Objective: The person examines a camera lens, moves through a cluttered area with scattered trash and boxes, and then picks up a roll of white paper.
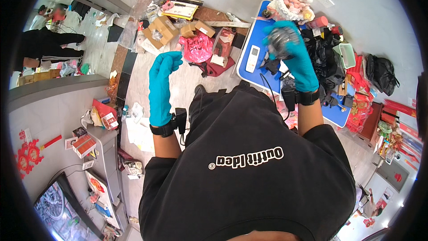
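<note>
My left hand (163, 83), in a teal glove, is raised over the pale floor with its fingers loosely bent and nothing visible in them. Beyond its fingertips, a shiny pink plastic bag (197, 47) lies on the floor. My right hand (298, 62), gloved alike, grips a dark, glossy rounded thing (281, 42); motion blur hides what it is. That hand is above a blue-topped table (255, 35). A white remote control (253, 59) lies on the tabletop to its left. Black straps (270, 65) lie partly hidden beneath the hand.
Plush toys (292, 1) crowd the table's far end, and black plastic bags (321, 53) and a pale green bin (346, 55) fill its right side. Cardboard boxes (160, 31) and a dark red bag (214, 67) occupy the floor ahead. A grey cabinet (103, 137) stands left.
</note>
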`<state>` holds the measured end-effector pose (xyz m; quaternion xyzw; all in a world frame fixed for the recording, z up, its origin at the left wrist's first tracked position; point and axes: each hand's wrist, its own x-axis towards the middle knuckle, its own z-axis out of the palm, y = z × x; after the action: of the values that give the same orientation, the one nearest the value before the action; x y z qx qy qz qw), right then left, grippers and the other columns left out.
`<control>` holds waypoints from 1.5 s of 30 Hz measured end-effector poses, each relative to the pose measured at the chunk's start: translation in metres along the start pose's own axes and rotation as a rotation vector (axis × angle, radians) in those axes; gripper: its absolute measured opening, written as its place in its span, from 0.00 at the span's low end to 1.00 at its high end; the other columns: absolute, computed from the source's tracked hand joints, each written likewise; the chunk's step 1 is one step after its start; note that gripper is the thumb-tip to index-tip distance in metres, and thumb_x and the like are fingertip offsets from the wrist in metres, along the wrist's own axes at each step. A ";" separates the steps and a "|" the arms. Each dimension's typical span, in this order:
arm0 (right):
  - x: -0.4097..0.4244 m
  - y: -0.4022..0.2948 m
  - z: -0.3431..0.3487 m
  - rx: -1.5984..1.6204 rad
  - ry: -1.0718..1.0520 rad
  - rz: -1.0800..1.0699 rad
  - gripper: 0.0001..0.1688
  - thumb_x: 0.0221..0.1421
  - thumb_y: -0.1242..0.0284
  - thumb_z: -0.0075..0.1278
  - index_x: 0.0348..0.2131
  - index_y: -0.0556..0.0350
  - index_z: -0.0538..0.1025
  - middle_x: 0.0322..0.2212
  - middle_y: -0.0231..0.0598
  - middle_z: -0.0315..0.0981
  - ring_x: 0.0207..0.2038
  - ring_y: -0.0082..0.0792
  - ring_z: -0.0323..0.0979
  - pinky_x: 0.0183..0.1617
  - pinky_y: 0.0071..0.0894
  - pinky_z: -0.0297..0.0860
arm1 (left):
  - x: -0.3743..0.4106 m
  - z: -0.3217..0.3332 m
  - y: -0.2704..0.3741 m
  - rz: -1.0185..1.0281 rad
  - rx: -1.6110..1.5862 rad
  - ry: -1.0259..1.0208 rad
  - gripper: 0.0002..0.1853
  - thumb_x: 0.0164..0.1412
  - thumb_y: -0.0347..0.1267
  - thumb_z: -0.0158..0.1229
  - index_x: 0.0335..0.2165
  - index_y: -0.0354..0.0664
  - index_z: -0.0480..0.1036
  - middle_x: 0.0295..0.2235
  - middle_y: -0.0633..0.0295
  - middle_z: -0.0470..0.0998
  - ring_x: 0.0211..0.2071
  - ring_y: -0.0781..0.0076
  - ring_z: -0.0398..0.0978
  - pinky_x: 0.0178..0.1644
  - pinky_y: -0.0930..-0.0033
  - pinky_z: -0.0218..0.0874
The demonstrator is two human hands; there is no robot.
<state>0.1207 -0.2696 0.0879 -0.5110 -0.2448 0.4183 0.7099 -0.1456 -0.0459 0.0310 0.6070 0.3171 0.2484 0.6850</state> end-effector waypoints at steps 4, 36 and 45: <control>0.001 -0.005 0.003 -1.072 -0.098 -0.111 0.31 0.39 0.71 0.59 0.46 0.52 0.70 0.43 0.40 0.71 0.44 0.34 0.70 0.48 0.31 0.68 | 0.000 0.004 0.007 0.015 -0.021 0.018 0.15 0.64 0.39 0.48 0.39 0.39 0.74 0.36 0.62 0.77 0.36 0.76 0.72 0.45 0.73 0.61; 0.000 0.004 0.029 -0.874 -0.249 -0.119 0.26 0.41 0.70 0.61 0.43 0.55 0.72 0.40 0.37 0.72 0.40 0.30 0.71 0.40 0.27 0.70 | -0.008 0.000 0.015 0.053 -0.075 -0.030 0.17 0.64 0.40 0.46 0.40 0.38 0.73 0.38 0.63 0.76 0.39 0.75 0.72 0.47 0.72 0.60; -0.011 -0.018 0.032 -0.083 -0.024 -0.078 0.27 0.43 0.74 0.58 0.46 0.51 0.71 0.40 0.38 0.71 0.41 0.27 0.70 0.40 0.23 0.70 | -0.014 -0.006 0.016 0.059 -0.123 -0.007 0.15 0.65 0.37 0.45 0.40 0.37 0.72 0.36 0.63 0.76 0.37 0.77 0.70 0.45 0.73 0.61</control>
<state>0.0965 -0.2646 0.1167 -0.5248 -0.2904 0.3858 0.7010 -0.1586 -0.0495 0.0483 0.5739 0.2809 0.2853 0.7144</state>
